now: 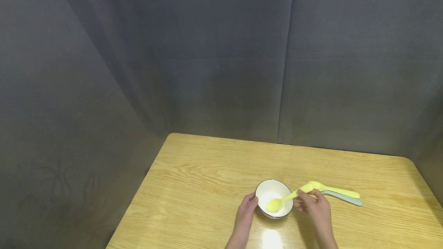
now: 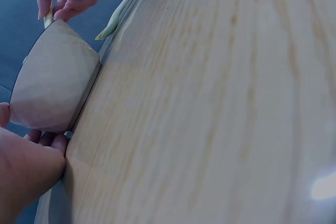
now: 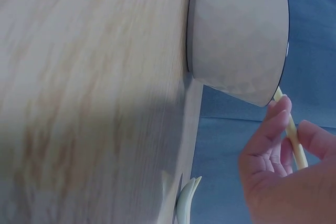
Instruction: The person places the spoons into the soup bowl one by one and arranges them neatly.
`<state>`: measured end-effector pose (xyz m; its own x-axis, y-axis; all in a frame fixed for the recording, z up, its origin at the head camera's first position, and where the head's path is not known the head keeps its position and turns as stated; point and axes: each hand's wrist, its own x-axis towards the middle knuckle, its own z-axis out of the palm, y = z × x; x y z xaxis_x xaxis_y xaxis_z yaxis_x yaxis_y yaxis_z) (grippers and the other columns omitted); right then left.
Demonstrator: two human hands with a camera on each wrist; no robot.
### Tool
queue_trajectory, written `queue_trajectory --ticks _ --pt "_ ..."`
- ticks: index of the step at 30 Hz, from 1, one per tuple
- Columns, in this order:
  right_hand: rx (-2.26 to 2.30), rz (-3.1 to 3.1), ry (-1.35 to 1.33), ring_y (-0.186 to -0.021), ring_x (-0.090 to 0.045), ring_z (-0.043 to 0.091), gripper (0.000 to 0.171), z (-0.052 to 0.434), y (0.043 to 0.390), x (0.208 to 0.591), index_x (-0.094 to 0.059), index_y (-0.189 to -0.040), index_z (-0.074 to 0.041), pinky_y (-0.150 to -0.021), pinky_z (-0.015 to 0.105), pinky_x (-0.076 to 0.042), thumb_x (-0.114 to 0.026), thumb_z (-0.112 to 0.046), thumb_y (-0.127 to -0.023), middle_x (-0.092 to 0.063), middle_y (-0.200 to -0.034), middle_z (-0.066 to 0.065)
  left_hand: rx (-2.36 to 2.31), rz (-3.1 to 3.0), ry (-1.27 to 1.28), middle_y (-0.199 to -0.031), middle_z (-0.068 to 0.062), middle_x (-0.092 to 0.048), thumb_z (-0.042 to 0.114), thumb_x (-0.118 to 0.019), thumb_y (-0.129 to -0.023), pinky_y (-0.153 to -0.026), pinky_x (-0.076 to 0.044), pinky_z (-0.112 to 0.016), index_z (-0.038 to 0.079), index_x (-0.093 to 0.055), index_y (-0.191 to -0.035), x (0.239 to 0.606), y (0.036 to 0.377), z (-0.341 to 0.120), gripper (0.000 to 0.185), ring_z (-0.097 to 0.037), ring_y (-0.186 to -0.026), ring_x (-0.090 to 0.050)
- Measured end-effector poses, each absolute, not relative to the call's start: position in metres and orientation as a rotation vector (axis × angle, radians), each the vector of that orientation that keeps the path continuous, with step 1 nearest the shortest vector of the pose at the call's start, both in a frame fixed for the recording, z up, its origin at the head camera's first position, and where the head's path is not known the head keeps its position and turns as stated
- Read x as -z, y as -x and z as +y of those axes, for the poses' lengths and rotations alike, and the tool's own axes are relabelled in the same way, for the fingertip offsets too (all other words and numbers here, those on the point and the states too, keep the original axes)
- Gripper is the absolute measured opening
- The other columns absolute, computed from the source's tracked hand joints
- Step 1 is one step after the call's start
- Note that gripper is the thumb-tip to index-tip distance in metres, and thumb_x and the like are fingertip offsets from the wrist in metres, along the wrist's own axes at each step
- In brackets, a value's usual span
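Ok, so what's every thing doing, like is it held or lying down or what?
White bowl: upright, held, with a spoon's head inside
Held yellow spoon: tilted, head in the bowl
Other yellow spoon: lying on the wooden table
Light-blue utensil: lying alongside it, head unclear
Left hand: fingers gripping the bowl
Right hand: fingers pinching the held spoon's handle
Dark curtain: hanging

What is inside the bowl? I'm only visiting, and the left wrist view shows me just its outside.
Observer: From the head view, the held spoon has its scoop inside the bowl.
Visitor: Oh, nice! And what color is it inside?
Observer: The bowl is white inside.
Visitor: Are those pale things past the right hand all one color?
Observer: No, seen from above, they are a yellow spoon and a pale blue one.
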<state>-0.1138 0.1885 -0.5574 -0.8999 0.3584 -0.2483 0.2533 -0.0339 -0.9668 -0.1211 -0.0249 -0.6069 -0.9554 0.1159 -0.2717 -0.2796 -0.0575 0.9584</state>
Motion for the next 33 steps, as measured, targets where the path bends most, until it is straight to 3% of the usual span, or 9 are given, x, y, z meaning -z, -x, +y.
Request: queue_trajectory --ticks 25,33 --pt "-2.049 -2.181 0.697 -0.066 -0.071 0.01 0.021 0.185 0.1154 0.5598 -0.057 -0.105 0.002 -0.065 0.024 -0.06 -0.067 -0.016 -0.101 -0.077 -0.08 0.0 -2.087 1.946 0.161 -0.144 -0.008 -0.059 0.046 -0.049 -0.105 -0.116 -0.026 -0.071 0.008 -0.056 -0.143 0.6101 0.1217 -0.0266 0.054 -0.041 -0.144 -0.042" --pt "-2.039 -2.198 0.702 -0.067 -0.07 0.01 0.026 0.1838 0.1154 0.5622 -0.056 -0.114 0.005 -0.066 0.024 -0.06 -0.066 -0.015 -0.101 -0.076 -0.08 -0.002 -2.085 1.947 0.163 -0.142 -0.006 -0.06 0.046 -0.05 -0.105 -0.116 -0.029 -0.069 0.008 -0.056 -0.143 0.6092 0.121 -0.0268 0.055 -0.039 -0.142 -0.044"
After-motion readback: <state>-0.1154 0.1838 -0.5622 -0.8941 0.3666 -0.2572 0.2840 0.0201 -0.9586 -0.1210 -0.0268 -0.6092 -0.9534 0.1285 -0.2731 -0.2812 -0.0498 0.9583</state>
